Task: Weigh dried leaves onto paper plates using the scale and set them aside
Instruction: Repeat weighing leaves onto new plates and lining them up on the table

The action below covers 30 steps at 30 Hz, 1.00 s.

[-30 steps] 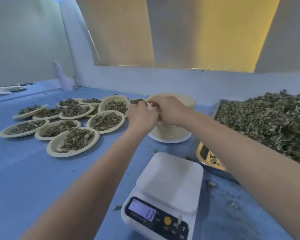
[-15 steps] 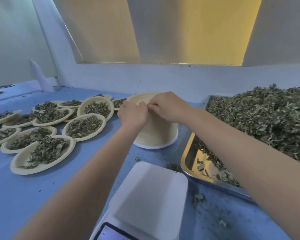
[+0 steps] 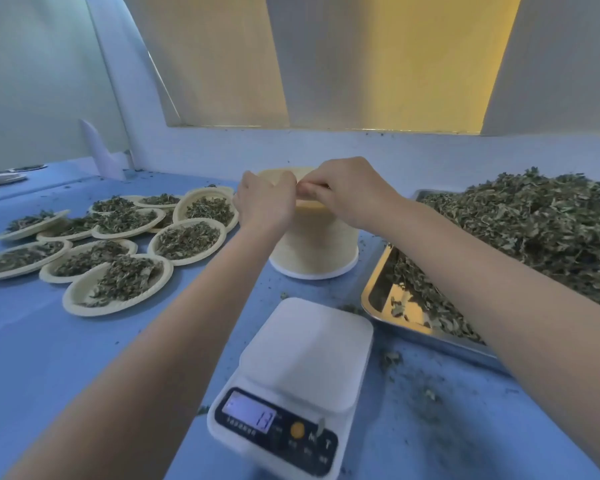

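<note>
Since half a second ago, both hands are sitting slightly higher on the plate stack (image 3: 312,244) at centre frame, and the scale's display is back in view at the bottom, reading 13. Otherwise nothing on the table (image 3: 32,358) is shifting.

Left hand (image 3: 265,202) and right hand (image 3: 347,192) are meeting at the top rim of the stack, fingers curled and pinching the edge of the top plate (image 3: 278,174). Looks like they're peeling one plate off; plates that nest tightly need two hands, one holding the pile, one lifting. Can't tell which hand is doing which.

Scale (image 3: 291,386) is sitting at lower centre, platform bare, so it's waiting for that plate. Probably needs zeroing once the plate lands.

Dried leaves (image 3: 520,230) are heaped in the metal tray (image 3: 378,299) on the right side of the frame, just beside the scale, so scooping is a short reach for the right hand.

Filled plates (image 3: 118,282) are clustered at left centre, overlapping, well apart from the scale. That's the set-aside zone, so several portions are already done.

Loose leaf crumbs (image 3: 423,393) are scattering on the table at lower right.
</note>
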Tool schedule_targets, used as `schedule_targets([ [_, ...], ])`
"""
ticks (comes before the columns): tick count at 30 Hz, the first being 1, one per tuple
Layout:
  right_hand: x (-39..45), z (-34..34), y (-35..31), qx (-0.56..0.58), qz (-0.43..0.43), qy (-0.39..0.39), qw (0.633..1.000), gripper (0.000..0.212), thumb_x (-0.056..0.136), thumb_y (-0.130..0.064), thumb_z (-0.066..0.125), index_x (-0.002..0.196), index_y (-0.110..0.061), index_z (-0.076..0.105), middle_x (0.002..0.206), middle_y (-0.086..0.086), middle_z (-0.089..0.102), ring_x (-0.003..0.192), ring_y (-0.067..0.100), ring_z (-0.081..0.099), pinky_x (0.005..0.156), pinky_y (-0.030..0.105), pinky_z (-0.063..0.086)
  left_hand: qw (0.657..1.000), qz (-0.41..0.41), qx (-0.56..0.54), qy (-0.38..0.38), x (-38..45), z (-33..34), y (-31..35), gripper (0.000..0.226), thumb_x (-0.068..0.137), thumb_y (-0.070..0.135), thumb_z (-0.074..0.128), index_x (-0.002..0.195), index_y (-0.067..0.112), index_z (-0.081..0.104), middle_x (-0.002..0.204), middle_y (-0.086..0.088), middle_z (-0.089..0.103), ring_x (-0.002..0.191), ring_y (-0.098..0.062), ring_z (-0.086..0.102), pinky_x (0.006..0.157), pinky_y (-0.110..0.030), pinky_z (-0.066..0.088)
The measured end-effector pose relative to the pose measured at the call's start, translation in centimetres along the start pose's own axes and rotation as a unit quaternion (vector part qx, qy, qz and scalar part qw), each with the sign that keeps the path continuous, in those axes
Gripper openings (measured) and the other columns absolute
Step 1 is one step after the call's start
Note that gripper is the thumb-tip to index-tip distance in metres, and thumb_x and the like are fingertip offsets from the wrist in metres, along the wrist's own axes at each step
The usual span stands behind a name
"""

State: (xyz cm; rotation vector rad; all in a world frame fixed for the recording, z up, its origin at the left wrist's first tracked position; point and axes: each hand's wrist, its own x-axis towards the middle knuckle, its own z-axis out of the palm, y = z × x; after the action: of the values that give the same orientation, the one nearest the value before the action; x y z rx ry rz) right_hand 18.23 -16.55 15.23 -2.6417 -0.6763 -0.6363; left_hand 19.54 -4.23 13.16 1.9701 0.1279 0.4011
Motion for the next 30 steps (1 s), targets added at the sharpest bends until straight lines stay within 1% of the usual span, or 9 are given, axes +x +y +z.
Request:
schedule_targets([
  [6,-5.9,-0.2,-4.0,0.019,-0.056,0.024,0.998,0.030,0.097,-0.025,0.050,0.100,-0.003,0.071,0.097,0.013,0.069,0.096,0.027,0.057,0.084,0.037,0.037,0.998,0.028,-0.062,-0.003,-5.2,-3.7,-1.8,0.052,0.077,0.031,0.052,0.121,0.006,0.044,0.123,-0.017,0.051,0.116,-0.034,0.049,0.094,-0.041,0.042],
  [8,-8.3,0.1,-5.1,0.019,-0.071,0.012,0.997,0.032,0.097,-0.023,0.051,0.097,0.003,0.069,0.095,0.018,0.068,0.093,0.031,0.057,0.081,0.037,0.037,0.996,0.039,-0.082,-0.010,-7.5,-4.5,-3.2,0.050,0.070,0.035,0.050,0.114,0.011,0.045,0.111,-0.008,0.052,0.109,-0.029,0.050,0.093,-0.040,0.042],
  [11,-11.9,1.4,-6.1,0.013,-0.092,-0.026,0.995,0.033,0.097,-0.022,0.050,0.097,0.007,0.067,0.096,0.020,0.066,0.093,0.031,0.057,0.081,0.036,0.037,0.997,0.053,-0.060,-0.010,-10.8,-4.9,-6.5,0.041,0.086,0.023,0.053,0.126,0.013,0.044,0.100,0.009,0.045,0.096,-0.014,0.041,0.077,-0.029,0.031],
  [15,-15.0,3.8,-6.5,0.003,-0.076,-0.101,0.992,0.032,0.098,-0.025,0.048,0.101,0.000,0.069,0.104,0.011,0.066,0.100,0.022,0.056,0.089,0.034,0.038,0.999,0.009,-0.007,-0.050,-13.6,-4.4,-10.4,0.040,0.092,0.022,0.049,0.129,0.009,0.041,0.118,-0.001,0.044,0.114,-0.017,0.042,0.083,-0.028,0.026],
  [17,-15.7,4.7,-6.3,0.000,-0.068,-0.114,0.991,0.031,0.099,-0.025,0.048,0.102,-0.002,0.069,0.104,0.009,0.066,0.101,0.021,0.056,0.090,0.032,0.037,0.997,-0.011,0.019,-0.069,-14.2,-4.1,-11.1,0.048,0.094,0.026,0.047,0.135,0.004,0.035,0.136,-0.009,0.042,0.126,-0.023,0.038,0.086,-0.029,0.025],
  [21,-16.4,5.5,-5.6,-0.002,-0.054,-0.128,0.990,0.030,0.098,-0.028,0.049,0.104,-0.006,0.069,0.104,0.007,0.066,0.102,0.020,0.055,0.090,0.032,0.038,0.994,-0.023,0.046,-0.094,-14.0,-4.0,-11.5,0.055,0.095,0.035,0.043,0.139,0.004,0.032,0.146,-0.013,0.035,0.132,-0.028,0.034,0.098,-0.035,0.029],
  [23,-16.5,5.5,-5.5,0.015,-0.043,-0.109,0.993,0.030,0.096,-0.029,0.051,0.104,-0.007,0.069,0.105,0.005,0.068,0.101,0.017,0.056,0.089,0.030,0.040,0.995,-0.031,0.036,-0.090,-13.4,-4.4,-11.4,0.063,0.096,0.040,0.040,0.148,0.009,0.021,0.154,-0.008,0.026,0.140,-0.025,0.024,0.106,-0.036,0.024],
  [25,-16.5,5.3,-5.5,0.058,-0.030,-0.069,0.995,0.025,0.096,-0.029,0.053,0.108,-0.014,0.070,0.108,-0.003,0.068,0.100,0.009,0.055,0.086,0.020,0.038,0.997,-0.024,0.018,-0.076,-12.7,-5.0,-11.2,0.065,0.096,0.043,0.039,0.150,0.014,0.017,0.156,-0.005,0.022,0.142,-0.023,0.021,0.113,-0.039,0.019],
  [30,-15.6,5.3,-5.4,0.082,0.003,-0.035,0.996,0.025,0.093,-0.033,0.056,0.111,-0.022,0.069,0.107,-0.011,0.067,0.095,0.000,0.053,0.084,0.017,0.038,0.997,-0.048,-0.001,-0.067,-11.5,-6.1,-11.1,0.059,0.095,0.046,0.039,0.147,0.018,0.029,0.152,-0.002,0.031,0.138,-0.023,0.030,0.112,-0.043,0.026],
])
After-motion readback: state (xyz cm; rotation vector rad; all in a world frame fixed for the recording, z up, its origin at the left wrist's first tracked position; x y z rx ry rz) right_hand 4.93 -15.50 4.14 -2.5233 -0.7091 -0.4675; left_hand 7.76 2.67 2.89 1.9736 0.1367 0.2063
